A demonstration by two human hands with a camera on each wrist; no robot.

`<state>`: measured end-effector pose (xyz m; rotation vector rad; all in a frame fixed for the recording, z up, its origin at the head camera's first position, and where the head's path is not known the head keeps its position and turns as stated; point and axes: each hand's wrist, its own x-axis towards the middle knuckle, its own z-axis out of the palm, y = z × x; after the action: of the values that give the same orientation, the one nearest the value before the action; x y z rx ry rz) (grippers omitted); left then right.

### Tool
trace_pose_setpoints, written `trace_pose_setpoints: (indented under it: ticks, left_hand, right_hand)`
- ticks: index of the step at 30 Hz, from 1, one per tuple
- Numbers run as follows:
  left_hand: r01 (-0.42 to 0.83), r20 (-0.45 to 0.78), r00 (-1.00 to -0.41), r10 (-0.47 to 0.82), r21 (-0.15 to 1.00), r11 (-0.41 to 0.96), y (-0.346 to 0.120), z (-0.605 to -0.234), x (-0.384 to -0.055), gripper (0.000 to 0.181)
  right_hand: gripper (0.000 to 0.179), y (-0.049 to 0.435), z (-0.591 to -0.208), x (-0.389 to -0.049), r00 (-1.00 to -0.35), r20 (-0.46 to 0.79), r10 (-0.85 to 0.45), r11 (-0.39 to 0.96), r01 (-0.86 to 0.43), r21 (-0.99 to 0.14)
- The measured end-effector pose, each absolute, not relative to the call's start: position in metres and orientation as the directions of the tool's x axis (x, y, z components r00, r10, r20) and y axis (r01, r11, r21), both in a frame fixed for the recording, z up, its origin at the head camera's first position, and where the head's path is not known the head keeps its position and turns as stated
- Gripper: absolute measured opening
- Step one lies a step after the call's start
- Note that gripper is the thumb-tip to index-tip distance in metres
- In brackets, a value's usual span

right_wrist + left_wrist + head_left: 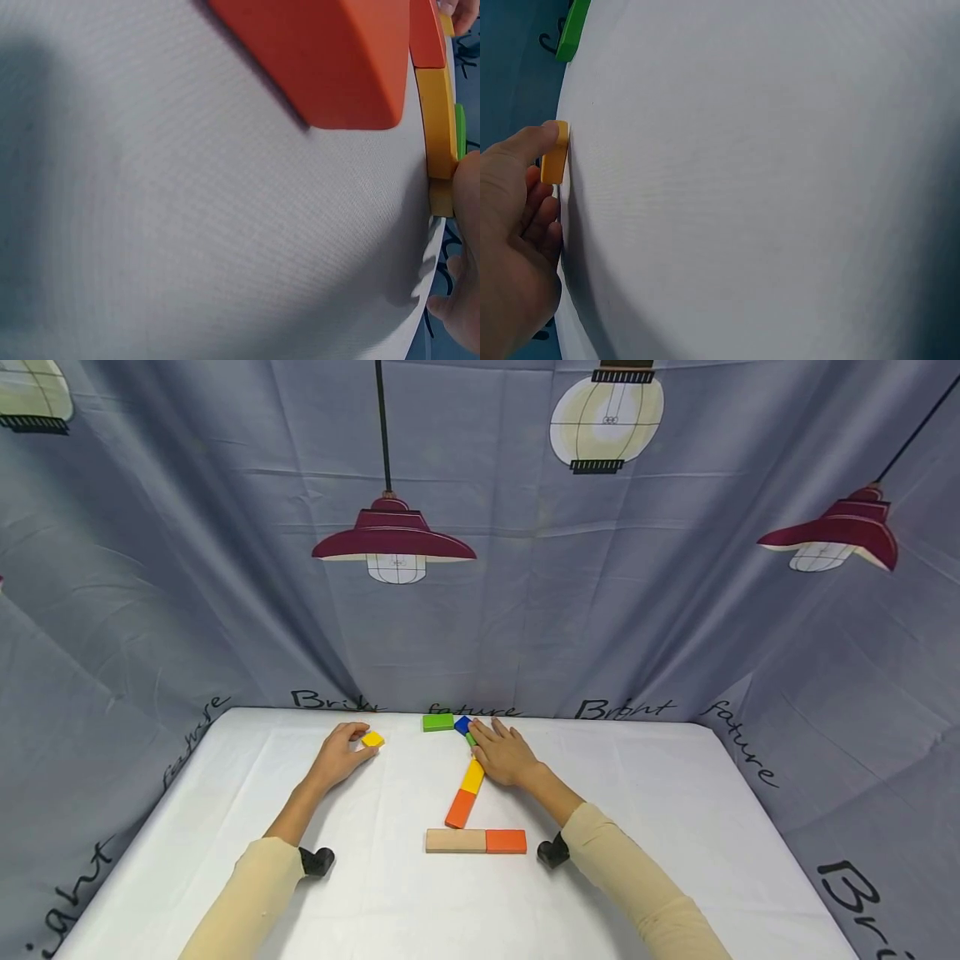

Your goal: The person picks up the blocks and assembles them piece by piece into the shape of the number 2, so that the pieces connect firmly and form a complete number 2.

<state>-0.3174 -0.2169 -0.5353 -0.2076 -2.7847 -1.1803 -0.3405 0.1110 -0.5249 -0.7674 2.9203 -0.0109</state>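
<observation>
My left hand point(335, 763) is at the back left of the white table. Between its thumb and fingers it pinches a yellow block point(372, 739), seen edge-on in the left wrist view as a yellow piece point(555, 154). My right hand point(504, 755) lies with fingers extended over the upper end of a slanting row of blocks. A blue block point(462, 725) and a partly covered green block point(471, 739) show beside its fingers. Below them the row continues with a yellow block point(472, 777) and an orange block point(460, 809).
Another green block point(438, 722) lies at the back edge, left of the blue one. Nearer the front, a plain wooden block point(456, 841) and an orange block point(506, 842) sit end to end. A grey printed curtain point(517, 627) hangs behind the table.
</observation>
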Motion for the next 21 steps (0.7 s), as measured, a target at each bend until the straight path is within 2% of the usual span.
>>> trace_pose_setpoints:
  ticks: [7, 21]
  left_hand:
    - [0.155, 0.147, -0.986, 0.073, 0.696, 0.701, -0.214, -0.538, -0.322, 0.040]
    - [0.195, 0.162, -0.981, 0.111, 0.727, 0.658, -0.187, -0.533, -0.337, 0.039]
  right_hand:
    - [0.056, 0.111, -0.526, -0.341, -0.864, -0.111, -0.491, 0.871, -0.490, -0.032]
    - [0.056, 0.111, -0.525, -0.341, -0.864, -0.107, -0.492, 0.870, -0.492, -0.029]
